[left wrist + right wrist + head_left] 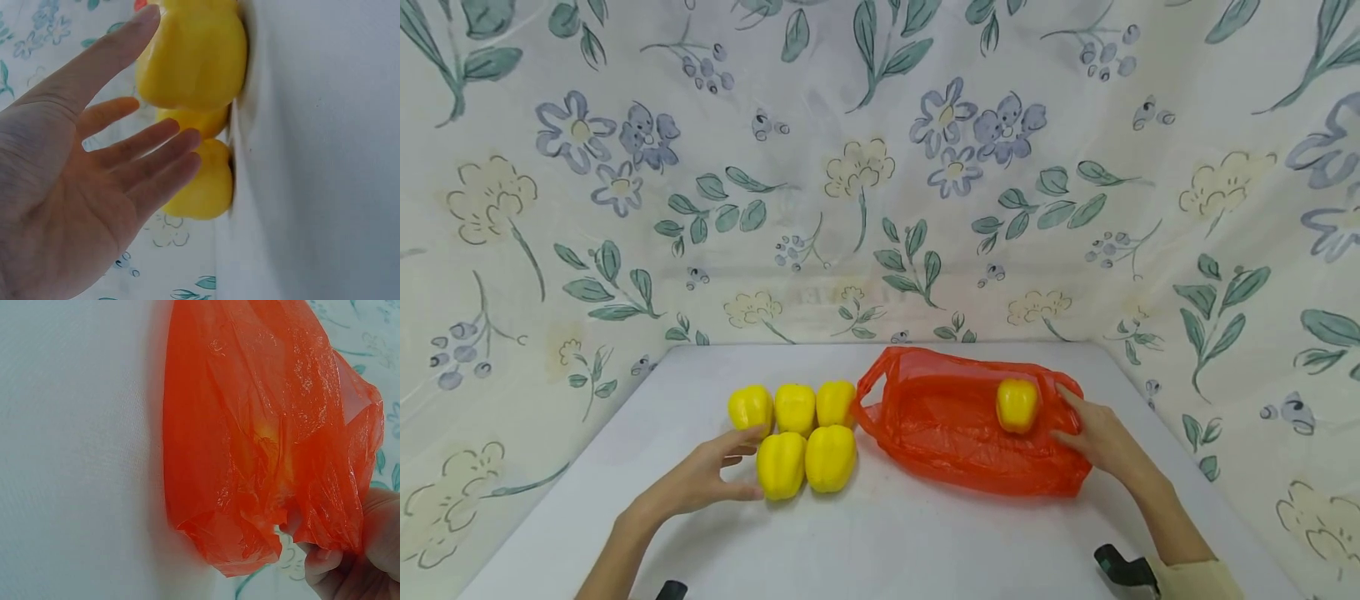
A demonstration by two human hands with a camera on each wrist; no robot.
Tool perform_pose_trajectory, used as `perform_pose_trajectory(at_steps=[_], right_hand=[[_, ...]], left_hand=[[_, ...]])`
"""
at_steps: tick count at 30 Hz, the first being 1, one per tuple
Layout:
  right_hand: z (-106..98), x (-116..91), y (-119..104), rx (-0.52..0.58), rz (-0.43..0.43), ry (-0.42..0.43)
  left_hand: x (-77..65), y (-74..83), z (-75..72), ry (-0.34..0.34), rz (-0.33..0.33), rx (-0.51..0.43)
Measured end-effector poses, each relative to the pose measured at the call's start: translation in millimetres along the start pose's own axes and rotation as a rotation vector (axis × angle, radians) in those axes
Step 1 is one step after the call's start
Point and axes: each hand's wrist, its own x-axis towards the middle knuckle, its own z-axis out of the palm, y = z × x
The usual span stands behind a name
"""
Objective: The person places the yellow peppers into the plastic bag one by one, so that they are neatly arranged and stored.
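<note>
Several yellow bell peppers stand in two rows on the table, with three behind and a front-left bell pepper beside a front-right bell pepper. My left hand is at the left side of the front-left one, thumb and fingers spread apart. In the left wrist view the palm is bare, with fingertips close to the pepper. To the right lies a red plastic bag, its mouth spread wide. A single bell pepper sits inside it. My right hand pinches the bag's right edge, the film bunched between thumb and fingers.
The white table ends at a floral curtain that rises behind it and along both sides. One loop handle of the bag reaches left, right up against the back row of peppers.
</note>
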Motion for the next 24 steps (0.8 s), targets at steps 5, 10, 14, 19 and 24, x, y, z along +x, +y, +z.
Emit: perform_pose_trajectory(at_steps=[5, 10, 14, 19, 24], right_hand=[[1, 0, 1, -0.003, -0.008, 0.004], [1, 1, 2, -0.001, -0.001, 0.000], [2, 1, 3, -0.002, 0.000, -0.002], [1, -1, 1, -0.004, 0.004, -0.007], [1, -1, 1, -0.002, -0.005, 0.003]], left_hand=[[2.6, -0.7, 5.5, -0.023, 0.022, -0.028], [5.0, 0.2, 10.1, -0.054, 0.012, -0.047], [5.5, -0.9, 12.6, -0.061, 0.001, -0.044], [6.5, -4.0, 15.0, -0.054, 0.007, -0.025], [9.4, -6.1, 16.2, -0.038, 0.015, -0.011]])
